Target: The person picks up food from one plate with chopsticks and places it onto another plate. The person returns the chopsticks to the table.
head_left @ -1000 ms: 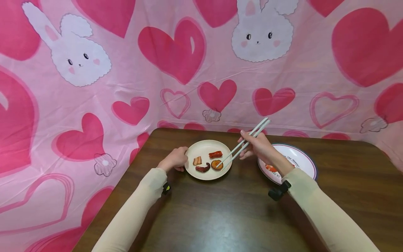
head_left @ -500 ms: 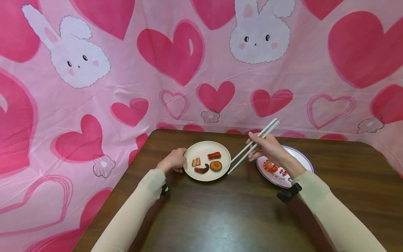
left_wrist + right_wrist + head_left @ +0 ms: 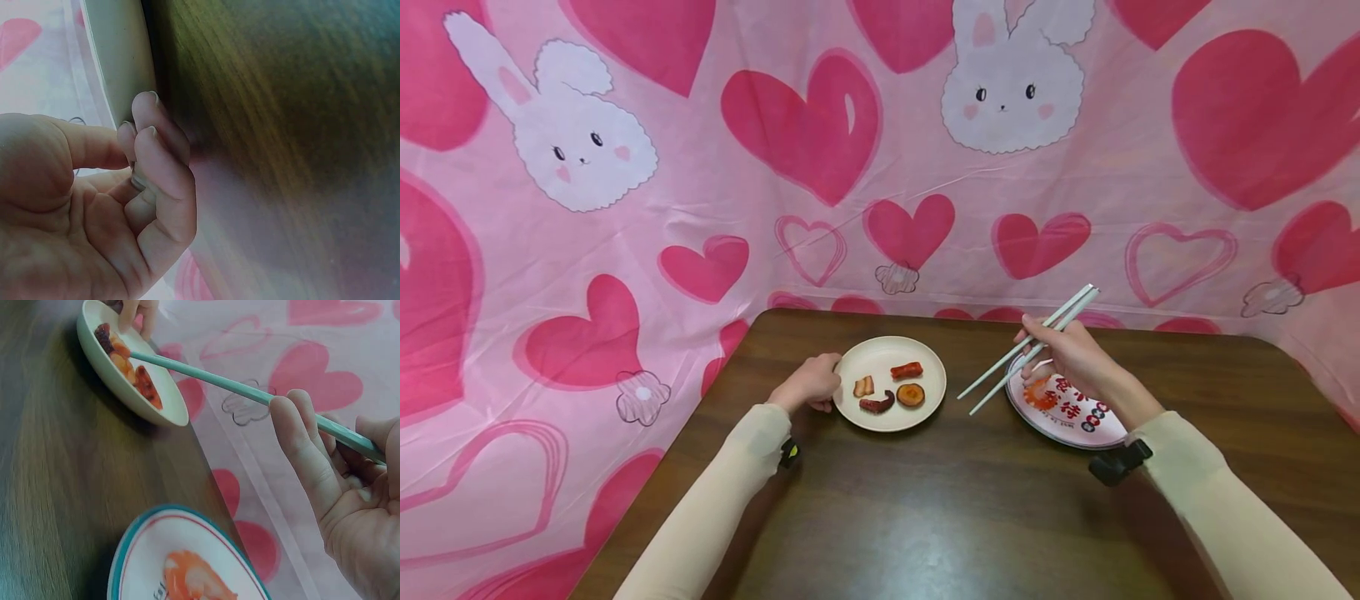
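My left hand (image 3: 808, 383) pinches the left rim of a cream plate (image 3: 891, 422), thumb against the curled fingers at its edge in the left wrist view. Four kinds of food lie on it: a pale striped strip (image 3: 863, 386), a dark curved tentacle-like piece (image 3: 877, 403), a reddish-brown chunk (image 3: 907, 370) and a round golden slice (image 3: 911, 395). My right hand (image 3: 1078, 354) grips a pair of pale green chopsticks (image 3: 1011, 360). Their tips are slightly apart with nothing between them, over the table between the two plates.
Under the right hand stands a white plate (image 3: 1060, 435) with a dark rim and red lettering. An orange shrimp-like shape (image 3: 194, 575) shows on it. The brown wooden table (image 3: 880, 517) backs onto a pink cloth (image 3: 820, 133) with hearts and rabbits.
My right hand has moved right with the chopsticks, their tips leaving the round slice and passing beyond the cream plate's rim. My left hand keeps its hold on the plate.
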`<state>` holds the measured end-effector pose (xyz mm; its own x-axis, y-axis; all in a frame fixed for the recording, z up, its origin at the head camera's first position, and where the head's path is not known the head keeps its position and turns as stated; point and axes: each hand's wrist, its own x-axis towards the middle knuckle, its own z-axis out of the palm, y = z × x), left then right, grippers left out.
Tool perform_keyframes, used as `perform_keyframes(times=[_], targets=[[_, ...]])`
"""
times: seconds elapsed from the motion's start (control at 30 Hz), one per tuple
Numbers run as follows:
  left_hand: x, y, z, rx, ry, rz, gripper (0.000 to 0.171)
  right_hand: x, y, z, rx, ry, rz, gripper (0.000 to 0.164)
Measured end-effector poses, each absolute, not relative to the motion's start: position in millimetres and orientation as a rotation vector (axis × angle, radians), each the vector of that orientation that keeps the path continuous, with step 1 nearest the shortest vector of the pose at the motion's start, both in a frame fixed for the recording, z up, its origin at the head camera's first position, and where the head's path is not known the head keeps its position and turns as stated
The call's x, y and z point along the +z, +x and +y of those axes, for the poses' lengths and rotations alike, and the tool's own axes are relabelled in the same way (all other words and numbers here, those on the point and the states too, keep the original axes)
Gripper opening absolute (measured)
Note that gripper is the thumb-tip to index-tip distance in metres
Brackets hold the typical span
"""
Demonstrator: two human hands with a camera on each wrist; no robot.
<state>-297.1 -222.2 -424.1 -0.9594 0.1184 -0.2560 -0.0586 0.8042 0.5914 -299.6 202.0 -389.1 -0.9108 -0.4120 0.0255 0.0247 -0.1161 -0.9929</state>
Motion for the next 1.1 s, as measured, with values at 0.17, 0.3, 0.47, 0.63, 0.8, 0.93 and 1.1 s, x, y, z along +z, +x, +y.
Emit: perform_keyframes(times=[0.17, 0.3, 0.47, 0.63, 0.8, 0.93, 1.1], targets=[[-423.9, -297.4, -222.5, 0.901, 0.043, 2.711, 0.048, -391.5, -298.3, 213.5, -2.114, -0.433, 1.857, 0.033], [-424.0, -297.2, -222.9, 0.902, 0.047, 2.712, 0.049, -392.1, -298.1, 221.2, -2.111, -0.446, 1.859, 0.033], [-424.1, -297.4, -222.2, 0.898, 0.043, 2.712, 0.051, -390.7, -298.7, 230.2, -2.101, -0.443, 1.866, 0.033], [-424.3, -297.8, -222.3, 0.897, 0.042, 2.713, 0.051, -389.8, -299.8, 238.7, -2.096, -0.410, 1.898, 0.034], [-424.7, -297.7, -222.9, 0.899, 0.044, 2.714, 0.052, -390.9, -301.1, 248.5, -2.132, -0.388, 1.876, 0.036], [-424.0, -296.6, -222.5, 0.909, 0.046, 2.710, 0.053, -392.6, -302.0, 258.4, -2.172, -0.405, 1.829, 0.037], [-423.3, -295.9, -222.4, 0.914, 0.045, 2.706, 0.054, -396.3, -303.9, 271.6, -2.186, -0.392, 1.813, 0.038]])
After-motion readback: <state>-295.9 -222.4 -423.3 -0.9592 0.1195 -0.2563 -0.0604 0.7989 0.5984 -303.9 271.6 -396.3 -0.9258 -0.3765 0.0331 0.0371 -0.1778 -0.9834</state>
